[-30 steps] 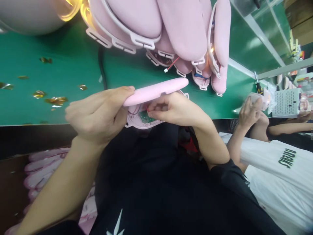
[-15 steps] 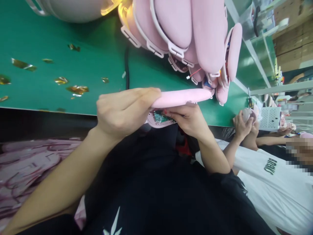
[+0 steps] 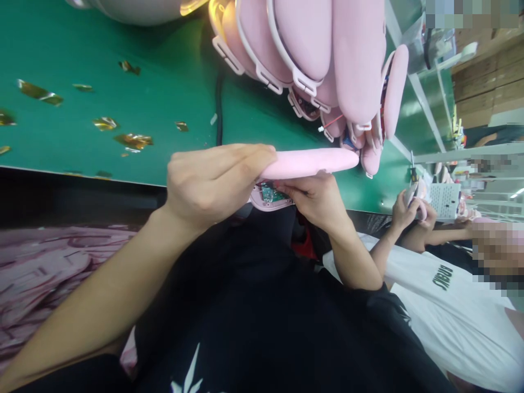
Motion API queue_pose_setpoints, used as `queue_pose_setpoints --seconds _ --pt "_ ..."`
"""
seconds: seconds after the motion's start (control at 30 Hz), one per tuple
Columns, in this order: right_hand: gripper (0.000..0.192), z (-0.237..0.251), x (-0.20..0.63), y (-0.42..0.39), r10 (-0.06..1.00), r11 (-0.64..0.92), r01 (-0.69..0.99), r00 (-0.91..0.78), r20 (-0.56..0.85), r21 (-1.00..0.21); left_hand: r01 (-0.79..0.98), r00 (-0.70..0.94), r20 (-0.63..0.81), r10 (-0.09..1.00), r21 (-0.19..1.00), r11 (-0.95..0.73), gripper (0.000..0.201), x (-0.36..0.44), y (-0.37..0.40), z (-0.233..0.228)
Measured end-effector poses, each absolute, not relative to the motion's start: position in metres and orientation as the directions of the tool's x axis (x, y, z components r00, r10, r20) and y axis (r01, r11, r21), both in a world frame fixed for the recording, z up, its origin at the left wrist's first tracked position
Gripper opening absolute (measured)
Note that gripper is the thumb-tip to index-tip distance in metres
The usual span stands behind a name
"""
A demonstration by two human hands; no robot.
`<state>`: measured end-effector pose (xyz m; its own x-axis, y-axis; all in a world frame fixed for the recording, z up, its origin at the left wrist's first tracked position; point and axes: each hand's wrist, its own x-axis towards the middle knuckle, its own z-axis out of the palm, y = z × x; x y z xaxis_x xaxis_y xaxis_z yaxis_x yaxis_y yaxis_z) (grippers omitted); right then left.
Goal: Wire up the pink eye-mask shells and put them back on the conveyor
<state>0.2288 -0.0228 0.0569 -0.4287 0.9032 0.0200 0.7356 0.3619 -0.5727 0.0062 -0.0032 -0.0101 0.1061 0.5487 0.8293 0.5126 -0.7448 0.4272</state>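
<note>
The pink oval housing is not yet closed. The upper pink shell half (image 3: 307, 162) stands lifted off the lower pink shell half (image 3: 268, 200), hinged open like a clam at the near end, so that the green circuit board (image 3: 269, 191) inside the lower half shows in the gap between them. Red wiring runs beside the board. By the look of it the board already sits in its seat, while the wire tucking and the pressing together of the two halves are left to do; this is a judgement from how the parts lie.

The left hand (image 3: 208, 183) grips the near end of the upper shell half, its fingers (image 3: 229, 158) curled narrow and laid flat along the top of the shell, the thumb hidden beneath. The right hand (image 3: 317, 199) is beneath the raised half, its fingers (image 3: 292, 191) drawn close together at the edge of the circuit board; whether they pinch a wire or only press on the board I cannot tell.

The housing is held in the air just over the near edge of the green tabletop (image 3: 123, 65), above the person's lap. Farther back on the tabletop lies a heap of pink shells with white rims (image 3: 311, 60), and scraps of gold foil (image 3: 133, 140) lie scattered to the left. To the right a co-worker in a white shirt (image 3: 442, 305) holds a small part in both hands (image 3: 411, 204).
</note>
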Motion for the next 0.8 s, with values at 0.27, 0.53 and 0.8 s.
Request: queue_pose_setpoints --seconds 0.27,0.53,0.8 --pt "0.034 0.053 0.235 -0.041 0.788 0.611 0.740 -0.601 0.130 -0.280 0.547 0.145 0.818 0.557 0.403 -0.734 0.032 0.003 -0.003 -0.009" --pt "0.023 0.054 0.195 -0.050 0.961 0.268 0.710 -0.243 0.131 -0.652 0.618 0.154 0.863 0.480 0.296 -0.729 0.019 0.003 -0.002 -0.002" --pt "0.013 0.063 0.204 -0.047 0.985 0.172 0.705 -0.102 0.142 -0.688 0.616 0.123 0.828 0.547 0.369 -0.696 0.031 0.001 -0.002 -0.012"
